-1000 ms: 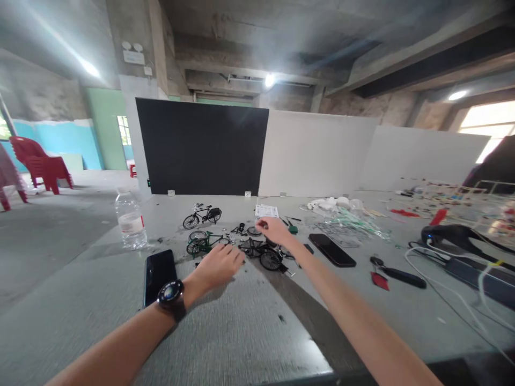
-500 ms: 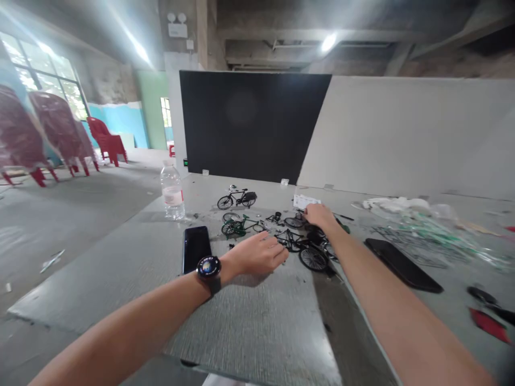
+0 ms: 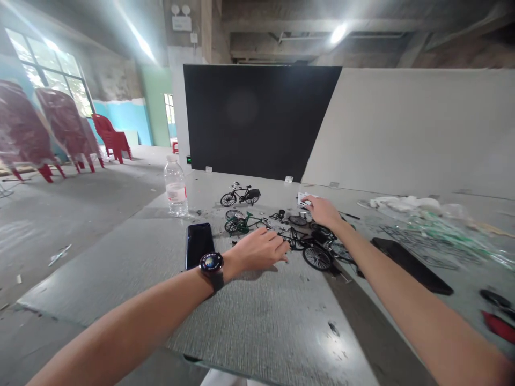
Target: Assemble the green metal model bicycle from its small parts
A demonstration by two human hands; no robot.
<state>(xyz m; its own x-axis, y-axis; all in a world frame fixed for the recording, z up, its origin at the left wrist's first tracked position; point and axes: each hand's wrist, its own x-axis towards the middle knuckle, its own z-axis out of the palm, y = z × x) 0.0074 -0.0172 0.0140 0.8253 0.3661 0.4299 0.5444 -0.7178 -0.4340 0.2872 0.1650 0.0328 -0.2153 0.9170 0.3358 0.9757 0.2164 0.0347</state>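
My left hand [image 3: 263, 249], a watch [image 3: 211, 262] on its wrist, hangs over the table with fingers curled; a tiny dark bit shows at the fingertips, too small to name. My right hand [image 3: 324, 213] reaches to a white paper slip [image 3: 302, 199], its finger and thumb apart over the slip's edge. Between and below the hands lie black model bicycle parts, among them a large spoked wheel [image 3: 317, 257] and a frame [image 3: 293, 236]. A green model bicycle [image 3: 243, 221] lies just beyond my left hand. Behind it stands a black model bicycle [image 3: 240, 195].
A water bottle [image 3: 176, 187] and a phone [image 3: 199, 241] are to the left. A black tray-like case [image 3: 410, 265], clear plastic with green strips [image 3: 438, 230] and a red piece [image 3: 499, 325] lie at right. A black panel [image 3: 257, 120] stands behind the table.
My right hand has shifted slightly toward the paper slip, and its fingers have come apart over it. My left hand stays nearly in place; the view has moved a little.
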